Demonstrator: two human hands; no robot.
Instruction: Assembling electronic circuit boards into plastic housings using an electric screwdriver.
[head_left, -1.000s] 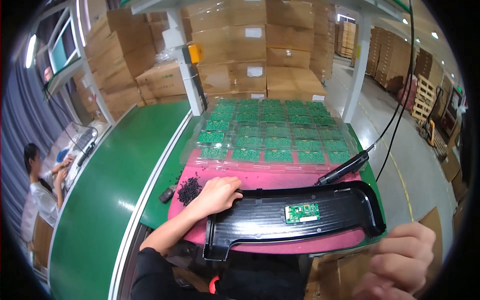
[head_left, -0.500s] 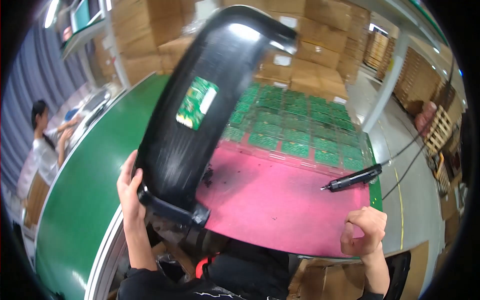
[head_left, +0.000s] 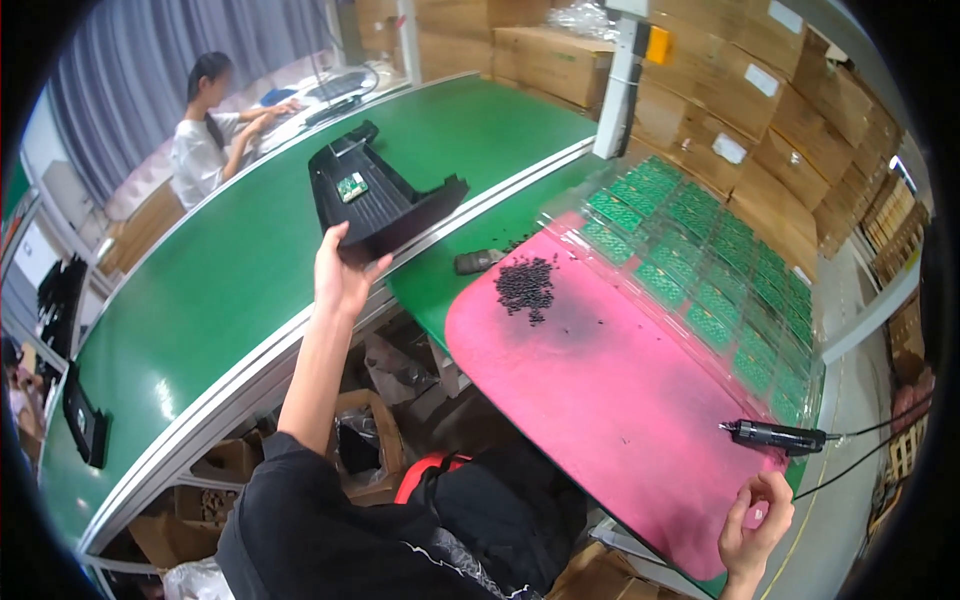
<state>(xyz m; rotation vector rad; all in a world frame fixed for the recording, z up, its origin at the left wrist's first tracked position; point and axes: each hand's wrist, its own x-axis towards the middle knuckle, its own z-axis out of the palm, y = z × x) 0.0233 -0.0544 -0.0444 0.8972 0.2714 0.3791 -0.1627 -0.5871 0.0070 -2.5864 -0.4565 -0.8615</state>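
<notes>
A long black plastic housing (head_left: 375, 205) with raised ends lies on the green conveyor belt, beside its metal rail. A small green circuit board (head_left: 352, 187) sits inside it. My left hand (head_left: 343, 275) is at the housing's near side with thumb and fingers spread; whether it still touches is hard to tell. My right hand (head_left: 757, 520) is over the right end of the pink mat (head_left: 590, 390), its fingers curled and the thumb against them; what they hold, if anything, is hidden. Just beyond it lies a black electric screwdriver (head_left: 775, 436) with a cable.
Small black screws (head_left: 525, 287) are heaped on the mat's left part. Clear trays of green circuit boards (head_left: 690, 270) stand behind the mat. Another black housing (head_left: 84, 420) is farther down the belt (head_left: 215, 330). A person (head_left: 205, 140) works across it; cardboard boxes (head_left: 740, 120) are stacked behind.
My left hand has carried the housing from above the mat leftward onto the belt, and its fingers have spread. The view has turned left. My right hand stays curled near the mat's right end.
</notes>
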